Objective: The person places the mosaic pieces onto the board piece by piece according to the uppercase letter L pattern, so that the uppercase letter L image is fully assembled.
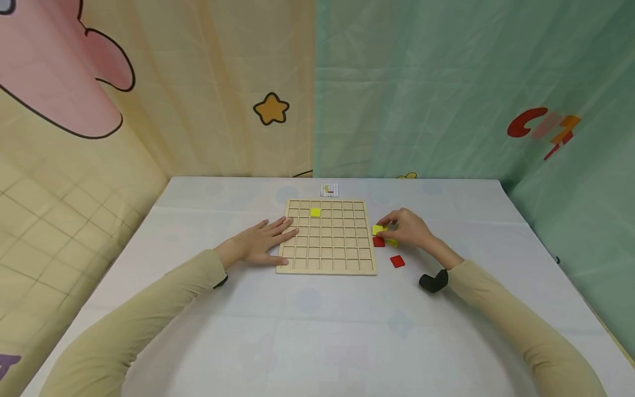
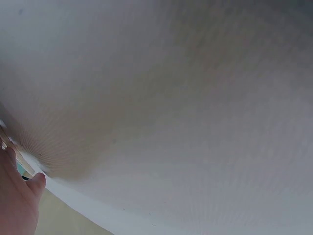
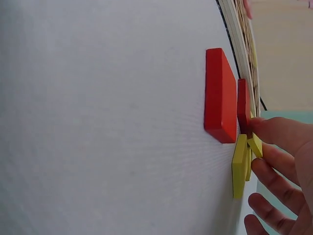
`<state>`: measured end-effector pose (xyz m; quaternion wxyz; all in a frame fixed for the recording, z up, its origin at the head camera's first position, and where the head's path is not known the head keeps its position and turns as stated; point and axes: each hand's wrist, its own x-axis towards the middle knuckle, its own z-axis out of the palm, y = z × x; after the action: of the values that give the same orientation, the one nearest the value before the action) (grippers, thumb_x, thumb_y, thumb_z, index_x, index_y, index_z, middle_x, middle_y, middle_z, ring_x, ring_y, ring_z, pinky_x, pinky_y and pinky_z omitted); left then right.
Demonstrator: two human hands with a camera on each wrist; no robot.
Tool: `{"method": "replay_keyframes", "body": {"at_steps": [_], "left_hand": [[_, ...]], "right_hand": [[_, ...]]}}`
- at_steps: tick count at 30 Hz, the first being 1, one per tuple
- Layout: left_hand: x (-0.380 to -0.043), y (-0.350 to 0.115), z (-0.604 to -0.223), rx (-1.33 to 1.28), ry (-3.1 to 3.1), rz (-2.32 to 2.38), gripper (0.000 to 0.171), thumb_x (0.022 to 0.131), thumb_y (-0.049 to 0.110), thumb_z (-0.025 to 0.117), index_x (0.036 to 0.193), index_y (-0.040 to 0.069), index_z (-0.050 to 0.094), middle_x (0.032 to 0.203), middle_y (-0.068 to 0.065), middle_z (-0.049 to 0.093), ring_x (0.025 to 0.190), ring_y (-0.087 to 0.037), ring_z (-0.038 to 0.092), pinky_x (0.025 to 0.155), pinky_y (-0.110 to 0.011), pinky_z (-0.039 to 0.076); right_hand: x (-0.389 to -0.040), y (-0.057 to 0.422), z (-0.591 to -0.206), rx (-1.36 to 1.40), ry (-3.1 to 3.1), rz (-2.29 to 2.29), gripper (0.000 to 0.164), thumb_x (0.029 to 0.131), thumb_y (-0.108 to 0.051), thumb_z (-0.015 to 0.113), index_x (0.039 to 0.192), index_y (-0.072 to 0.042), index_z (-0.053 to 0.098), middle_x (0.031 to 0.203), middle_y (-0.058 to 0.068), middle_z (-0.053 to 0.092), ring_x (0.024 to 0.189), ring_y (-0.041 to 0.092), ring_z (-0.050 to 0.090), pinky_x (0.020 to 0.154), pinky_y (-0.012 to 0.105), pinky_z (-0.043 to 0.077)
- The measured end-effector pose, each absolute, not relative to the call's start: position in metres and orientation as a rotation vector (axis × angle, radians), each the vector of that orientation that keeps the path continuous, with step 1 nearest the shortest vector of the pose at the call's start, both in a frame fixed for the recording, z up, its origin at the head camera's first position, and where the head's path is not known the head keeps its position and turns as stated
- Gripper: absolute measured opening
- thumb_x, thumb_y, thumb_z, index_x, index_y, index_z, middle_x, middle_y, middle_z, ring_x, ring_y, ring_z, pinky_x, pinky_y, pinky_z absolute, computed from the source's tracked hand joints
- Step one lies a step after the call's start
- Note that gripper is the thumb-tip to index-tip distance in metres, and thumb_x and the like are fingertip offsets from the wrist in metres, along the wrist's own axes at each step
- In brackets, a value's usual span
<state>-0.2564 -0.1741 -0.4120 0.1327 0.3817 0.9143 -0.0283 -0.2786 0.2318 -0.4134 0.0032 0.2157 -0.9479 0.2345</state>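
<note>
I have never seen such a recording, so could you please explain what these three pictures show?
No machine works here: a person uses two bare hands. The wide picture is from a head camera, the other two from a camera on each wrist. On the pale-covered table lie a wooden grid board with one yellow square tile in it, a small pattern card behind, and loose red tiles and yellow ones beside it. The left hand rests on the board's edge; the right hand pinches a yellow tile.

From afar I see a pale-yellow fabric curtain (image 1: 218, 71) and a mint-green fabric curtain (image 1: 426, 82) meeting behind a white cloth-covered table (image 1: 238, 325).
</note>
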Motion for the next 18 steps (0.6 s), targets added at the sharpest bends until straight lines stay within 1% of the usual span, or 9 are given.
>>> {"method": "replay_keyframes", "body": {"at_steps": [8,14,18], "left_hand": [[-0.2553,-0.1732,-0.4112,1.096,2.645,-0.076,0.083,0.092,0.067,0.04,0.156,0.024,0.01,0.164,-0.006,0.0,0.151,-0.027,0.001,0.119,-0.056,0.011],[-0.2549,-0.1722,-0.4106,1.089,2.645,-0.087,0.082,0.093,0.067,0.039,0.156,0.024,0.009,0.164,-0.006,0.0,0.151,-0.026,0.001,0.119,-0.056,0.011],[-0.2551,-0.1725,-0.4103,1.086,2.644,-0.087,0.082,0.092,0.067,0.038,0.156,0.024,0.009,0.164,-0.006,0.0,0.151,-0.027,0.001,0.119,-0.056,0.011]], "right_hand": [[-0.2834,0.234,-0.4153,0.657,-2.976,0.665,0.032,0.078,-0.031,0.079,0.101,-0.009,0.076,0.097,0.005,0.073,0.089,0.021,0.059,0.069,0.03,0.048],[-0.2862,0.2352,-0.4166,0.665,-2.997,0.641,0.034,0.078,-0.033,0.079,0.104,-0.01,0.075,0.094,0.003,0.073,0.089,0.02,0.057,0.07,0.029,0.045],[-0.2863,0.2354,-0.4167,0.651,-3.001,0.602,0.034,0.079,-0.033,0.078,0.103,-0.011,0.076,0.096,0.002,0.072,0.088,0.018,0.055,0.07,0.028,0.044]]}}
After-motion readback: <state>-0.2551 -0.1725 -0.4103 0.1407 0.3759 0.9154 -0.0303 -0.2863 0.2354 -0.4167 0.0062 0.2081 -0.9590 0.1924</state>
